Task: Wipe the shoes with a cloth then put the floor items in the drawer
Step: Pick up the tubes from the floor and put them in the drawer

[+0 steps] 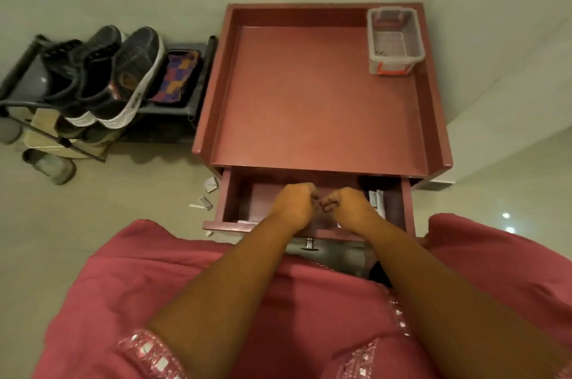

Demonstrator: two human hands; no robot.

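Both hands hover inside the open drawer [309, 205], left hand [294, 205] and right hand [349, 204] with each grip curled; whether they pinch anything I cannot tell. Small packets [207, 197] lie on the floor beside it, and the shoes [114, 75] sit on the rack [185, 100].

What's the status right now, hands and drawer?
Left hand and right hand curled together over open drawer. Small packets on floor left of it. Nothing blocking.
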